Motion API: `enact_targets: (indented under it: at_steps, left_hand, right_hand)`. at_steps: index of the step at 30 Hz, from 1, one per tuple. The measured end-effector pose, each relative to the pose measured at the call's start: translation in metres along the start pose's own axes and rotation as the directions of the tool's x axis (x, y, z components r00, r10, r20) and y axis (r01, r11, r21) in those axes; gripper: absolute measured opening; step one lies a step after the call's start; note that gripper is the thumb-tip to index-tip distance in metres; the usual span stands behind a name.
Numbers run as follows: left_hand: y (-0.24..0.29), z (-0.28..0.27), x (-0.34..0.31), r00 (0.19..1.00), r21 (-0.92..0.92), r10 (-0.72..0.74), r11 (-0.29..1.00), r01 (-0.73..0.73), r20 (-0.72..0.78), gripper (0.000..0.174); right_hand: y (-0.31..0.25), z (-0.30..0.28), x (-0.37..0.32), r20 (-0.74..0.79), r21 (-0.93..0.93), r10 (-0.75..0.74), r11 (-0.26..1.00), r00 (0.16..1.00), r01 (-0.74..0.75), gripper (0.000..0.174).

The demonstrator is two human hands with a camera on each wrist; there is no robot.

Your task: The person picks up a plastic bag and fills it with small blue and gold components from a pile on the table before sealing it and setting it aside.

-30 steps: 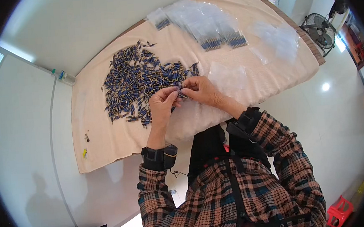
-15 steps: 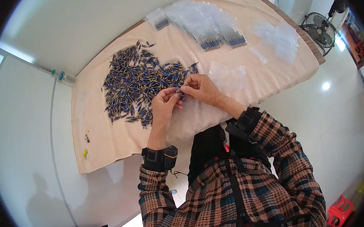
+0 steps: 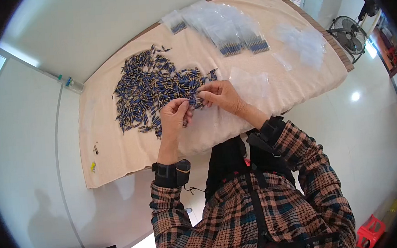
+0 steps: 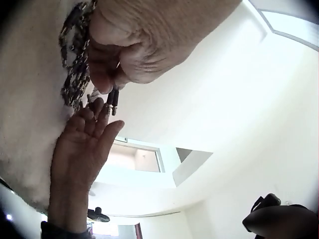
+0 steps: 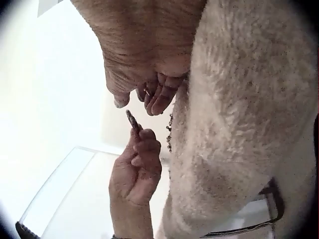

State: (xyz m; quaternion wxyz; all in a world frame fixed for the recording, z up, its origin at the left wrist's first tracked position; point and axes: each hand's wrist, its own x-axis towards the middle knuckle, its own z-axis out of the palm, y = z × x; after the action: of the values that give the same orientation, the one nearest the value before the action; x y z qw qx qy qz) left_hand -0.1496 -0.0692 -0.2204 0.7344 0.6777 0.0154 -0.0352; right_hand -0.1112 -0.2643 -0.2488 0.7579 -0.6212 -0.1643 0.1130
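My left hand (image 3: 173,116) pinches several small blue-and-gold jack plugs (image 3: 194,101) between thumb and fingers, at the front edge of a large heap. Two dark plugs with ringed metal tips (image 4: 114,102) stick out from that pinch in the left wrist view. Facing it, my right hand (image 3: 223,97) has its fingertips close to the plugs. Its thumb (image 5: 121,100) stands apart from the loosely bent fingers, and a small pale glint shows among them. The heap of plugs (image 3: 147,88) spreads over the cloth beyond both hands.
A cream fleece cloth (image 3: 108,153) covers the table. Filled clear bags (image 3: 241,40) with plug rows lie at the back. Flat clear bags (image 3: 306,45) lie at the right, and another clear bag (image 3: 251,82) rests beside my right hand. Small bits (image 3: 95,150) lie front left.
Earlier the fingertips of both hands met over the plugs. Now they have drawn slightly apart, the left moving a little leftward with the plugs, and the right thumb and fingers have spread.
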Motion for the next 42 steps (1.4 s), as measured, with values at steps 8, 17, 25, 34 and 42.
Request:
enact_targets:
  at_steps: [8, 17, 25, 34, 42]
  left_hand:
    - [0.008, -0.004, -0.007, 0.997, 0.111, -0.02, 0.994, 0.011, 0.074, 0.011]
    - [0.01, 0.011, -0.013, 0.993, 0.05, -0.034, 0.998, 0.029, 0.11, 0.011]
    - [0.014, 0.016, -0.019, 0.996, 0.019, -0.006, 1.0, 0.004, 0.094, 0.014]
    - [0.008, 0.021, -0.018, 0.981, 0.036, -0.011, 0.999, 0.004, 0.194, 0.017]
    - [0.008, 0.019, -0.017, 0.973, 0.01, -0.049, 0.999, 0.048, 0.224, 0.017]
  right_hand:
    - [0.001, -0.001, -0.001, 0.058, 0.286, -0.063, 0.957, 0.996, 0.043, 0.031]
    - [-0.013, 0.014, -0.022, 0.022, 0.239, -0.122, 0.964, 0.992, 0.113, 0.035]
    - [-0.043, 0.008, -0.025, -0.16, -0.15, -0.126, 0.983, 0.979, 0.102, 0.03]
    - [-0.041, 0.009, -0.022, 0.039, -0.173, -0.088, 0.981, 0.995, 0.093, 0.015]
    - [-0.033, 0.011, -0.025, 0.039, -0.216, -0.092, 0.971, 0.995, 0.099, 0.013]
